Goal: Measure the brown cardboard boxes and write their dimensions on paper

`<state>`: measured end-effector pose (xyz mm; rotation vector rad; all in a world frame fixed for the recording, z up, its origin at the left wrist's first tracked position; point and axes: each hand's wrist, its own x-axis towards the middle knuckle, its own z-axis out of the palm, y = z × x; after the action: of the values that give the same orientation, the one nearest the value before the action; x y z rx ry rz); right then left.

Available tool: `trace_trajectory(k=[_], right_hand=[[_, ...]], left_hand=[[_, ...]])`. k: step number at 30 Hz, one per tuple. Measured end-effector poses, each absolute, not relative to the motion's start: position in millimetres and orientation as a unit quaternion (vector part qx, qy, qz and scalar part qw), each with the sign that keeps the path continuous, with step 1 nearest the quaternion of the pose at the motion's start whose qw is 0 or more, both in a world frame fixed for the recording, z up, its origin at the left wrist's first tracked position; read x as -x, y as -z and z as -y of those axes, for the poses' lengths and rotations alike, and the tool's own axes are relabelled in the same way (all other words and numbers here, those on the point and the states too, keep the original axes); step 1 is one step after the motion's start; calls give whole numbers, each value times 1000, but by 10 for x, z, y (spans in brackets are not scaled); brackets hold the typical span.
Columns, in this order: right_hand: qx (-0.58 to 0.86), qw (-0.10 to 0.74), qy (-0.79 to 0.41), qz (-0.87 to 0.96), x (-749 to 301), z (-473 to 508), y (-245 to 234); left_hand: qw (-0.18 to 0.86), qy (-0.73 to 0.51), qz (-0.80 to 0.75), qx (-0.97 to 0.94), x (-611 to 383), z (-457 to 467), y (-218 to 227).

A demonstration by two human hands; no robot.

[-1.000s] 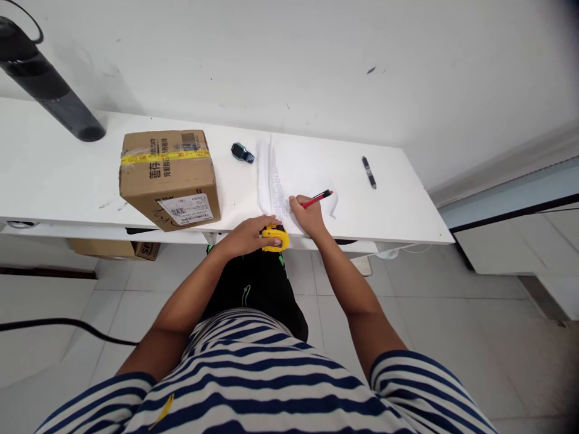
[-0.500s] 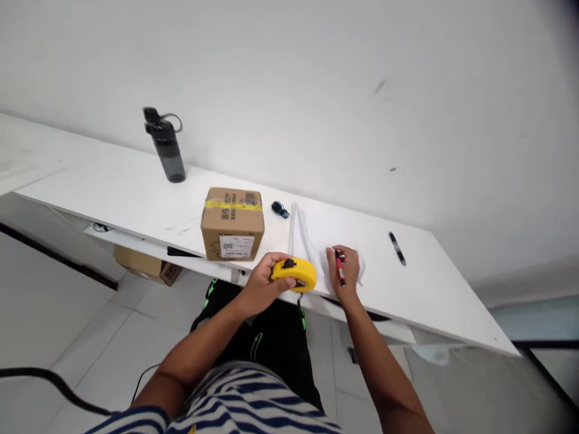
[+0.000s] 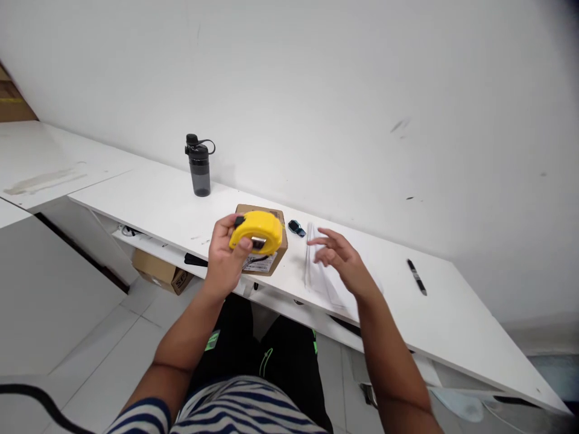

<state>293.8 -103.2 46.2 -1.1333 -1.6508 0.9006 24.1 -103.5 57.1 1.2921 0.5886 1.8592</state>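
Observation:
My left hand (image 3: 225, 259) is wrapped round a yellow tape measure (image 3: 261, 228), raised in front of a small cardboard box (image 3: 279, 253). The tape measure covers much of the box's top and front; a dark wrist strap hangs below it. No blade shows pulled out. Over the white paper sheets (image 3: 326, 283) hovers my right hand (image 3: 340, 256), its fingers apart and bent, with nothing visible in them. The red pen is out of sight. A dark wristwatch-like object (image 3: 296, 228) lies between the box and the paper.
On the white table (image 3: 154, 187) a dark water bottle (image 3: 199, 172) stands upright near the wall. A black pen (image 3: 417, 277) lies to the right of the paper. Another cardboard box (image 3: 158, 271) is under the table at left.
My left hand has lifted the tape measure up and left, in front of the box. My right hand has opened and risen off the paper; the red pen no longer shows. The view has shifted.

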Motion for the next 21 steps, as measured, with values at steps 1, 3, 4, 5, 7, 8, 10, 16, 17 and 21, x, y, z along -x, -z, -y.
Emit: trace_trajectory(k=[1,3,4,5,7,8,10,16,17,21], right_hand=[[383,475,-373,699,-2703,1035,-599],[320,480,-365,730,-2295,942,-823],[325,493,-350,727,-2147,847,-903],[339,502,-336,722,-2044,726,-956],[351,477,-318,741,-1953,449,-984],[356,470,-309,746,-1945,312,-965],[357,451,-299,761,-1946,78,-890],[373,377,-245,811,-1756,-126,-762],[384,362,-228,818,-1719,-110,-779],[399,317,-202,836,-1673,-29,-901]], left_hand=[[379,-717,-242,-533,-266,955,-624],[342,-679,-275,-588,-274,782,-732],[314,-659,-297,-615,-243,693,-777],[287,-638,-321,-638,-185,606,-808],[254,-601,-375,-659,-6,457,-802],[271,-584,-402,-651,93,405,-759],[339,-556,-449,-612,243,361,-598],[481,-563,-396,-543,92,468,-100],[488,-575,-387,-531,56,477,-74],[488,-584,-400,-511,27,475,-71]])
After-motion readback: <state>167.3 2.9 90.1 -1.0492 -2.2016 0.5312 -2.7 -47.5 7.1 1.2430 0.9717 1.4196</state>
